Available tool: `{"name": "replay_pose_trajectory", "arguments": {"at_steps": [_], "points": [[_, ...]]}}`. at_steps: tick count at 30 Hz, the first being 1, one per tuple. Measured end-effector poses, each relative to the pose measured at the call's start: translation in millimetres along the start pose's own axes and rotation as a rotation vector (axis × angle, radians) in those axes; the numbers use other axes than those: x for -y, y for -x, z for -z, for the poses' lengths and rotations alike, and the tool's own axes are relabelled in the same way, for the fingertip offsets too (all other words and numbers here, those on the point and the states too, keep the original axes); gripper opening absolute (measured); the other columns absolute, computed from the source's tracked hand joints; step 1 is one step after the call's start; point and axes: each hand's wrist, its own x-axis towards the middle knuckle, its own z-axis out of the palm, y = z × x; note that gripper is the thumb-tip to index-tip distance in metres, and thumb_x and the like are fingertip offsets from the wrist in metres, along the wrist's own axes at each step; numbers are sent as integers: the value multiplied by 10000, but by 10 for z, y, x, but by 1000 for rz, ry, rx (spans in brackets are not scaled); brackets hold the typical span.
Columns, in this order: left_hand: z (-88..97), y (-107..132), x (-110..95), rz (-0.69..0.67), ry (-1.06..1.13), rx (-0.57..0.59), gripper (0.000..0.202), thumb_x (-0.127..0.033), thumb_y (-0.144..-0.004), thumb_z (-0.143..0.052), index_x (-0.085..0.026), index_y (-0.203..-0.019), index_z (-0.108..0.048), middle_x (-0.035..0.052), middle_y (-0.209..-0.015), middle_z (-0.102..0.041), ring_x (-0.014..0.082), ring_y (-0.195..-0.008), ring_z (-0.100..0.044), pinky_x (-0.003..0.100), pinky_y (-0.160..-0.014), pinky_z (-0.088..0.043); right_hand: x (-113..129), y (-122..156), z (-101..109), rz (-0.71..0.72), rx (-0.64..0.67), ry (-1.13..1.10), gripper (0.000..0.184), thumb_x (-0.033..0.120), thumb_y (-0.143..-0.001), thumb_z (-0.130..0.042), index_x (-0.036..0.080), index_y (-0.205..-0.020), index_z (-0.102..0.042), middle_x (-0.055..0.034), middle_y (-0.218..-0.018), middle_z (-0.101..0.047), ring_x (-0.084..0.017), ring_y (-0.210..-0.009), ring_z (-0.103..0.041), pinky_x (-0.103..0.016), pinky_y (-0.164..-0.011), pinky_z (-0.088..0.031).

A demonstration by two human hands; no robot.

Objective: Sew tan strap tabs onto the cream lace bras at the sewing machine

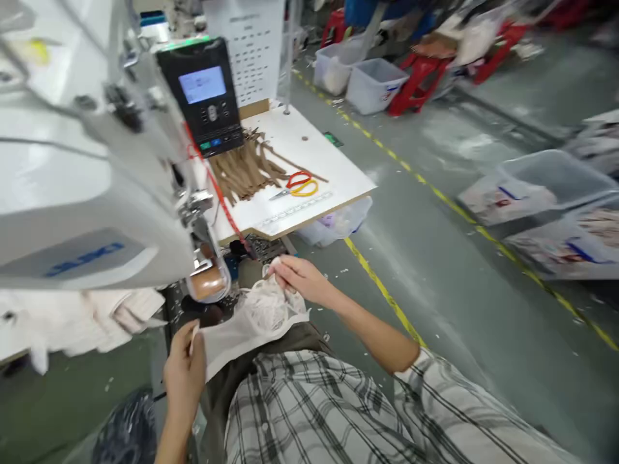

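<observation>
A piece of thin white fabric (251,322) lies across my lap, stretched between both hands. My left hand (184,370) pinches its near left corner, fingers closed on the edge. My right hand (297,278) grips the far bunched part of the same fabric, fingers curled shut on it. Both hands sit just below the head of a white sewing machine (82,180), whose needle area (206,270) is right above the fabric. I wear a plaid shirt (338,412).
The machine's black control panel (207,96) faces me. Behind it a white table (319,164) carries brown strips (244,171) and red-and-yellow scissors (297,185). Yellow floor lines (387,296) run past plastic bins (546,187) on the right; red stools (418,80) stand further back.
</observation>
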Motion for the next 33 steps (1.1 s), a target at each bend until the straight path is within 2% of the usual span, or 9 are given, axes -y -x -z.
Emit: {"name": "replay_pose_trajectory", "arguments": {"at_steps": [3,5,11,15,18,22,24,28,33], "points": [[199,35,-442,-230,126,116,264,-359,-913,-532,-224,-1031,-725,62,-959,-718,189,-832,-633,253,-734,-463,117,113,-378,51,335,272,414,458,-998,-435,183,-814,-685,4,-653,-633,-119,-649,-608,-237,-682,-457],[298,39,-636,-302,176,215,256,-313,-911,-548,-227,-1057,-741,52,-879,-703,163,-708,-593,242,-659,-444,171,136,-543,47,490,328,446,454,-1008,-408,188,-795,-695,10,-595,-616,-132,-646,-620,-242,-688,-457],[360,32,-715,-421,147,444,221,-296,-929,-562,-220,-1048,-732,30,-770,-655,142,-677,-574,225,-614,-409,162,134,-728,-54,763,332,361,377,-996,-442,186,-793,-672,30,-685,-679,-85,-519,-562,-209,-555,-410],[266,60,-619,-450,61,387,241,-287,-978,-473,-194,-827,-637,3,-715,-587,118,-634,-533,216,-589,-379,110,168,-738,-108,642,328,259,398,-923,-580,181,-818,-674,26,-688,-632,-100,-596,-537,-204,-552,-376],[178,105,-564,-486,-42,245,239,-266,-986,-438,-195,-785,-546,-13,-695,-540,115,-607,-502,222,-565,-351,79,213,-774,-74,454,327,182,365,-869,-660,185,-889,-671,26,-727,-583,-102,-663,-498,-208,-598,-366],[104,144,-518,-563,-151,130,234,-246,-986,-432,-197,-774,-520,-23,-672,-508,115,-573,-468,237,-538,-316,71,256,-833,-94,370,312,176,355,-885,-635,184,-906,-674,25,-735,-560,-96,-670,-478,-214,-613,-362],[104,142,-515,-578,-135,136,236,-237,-987,-432,-197,-774,-524,-21,-674,-517,114,-578,-473,237,-542,-324,74,257,-851,-94,355,313,146,319,-880,-628,179,-873,-670,39,-681,-504,-91,-645,-446,-214,-598,-344],[138,122,-545,-525,12,291,182,-227,-986,-455,-192,-862,-584,1,-754,-580,109,-664,-535,213,-598,-388,75,233,-858,-120,355,266,124,238,-862,-601,167,-766,-634,68,-591,-338,-78,-579,-334,-216,-551,-287],[151,109,-561,-489,74,314,204,-205,-975,-478,-182,-801,-583,-10,-707,-564,93,-628,-521,193,-583,-389,60,197,-816,-169,436,245,183,341,-861,-640,166,-816,-667,56,-620,-435,-81,-593,-376,-215,-545,-301]]}}
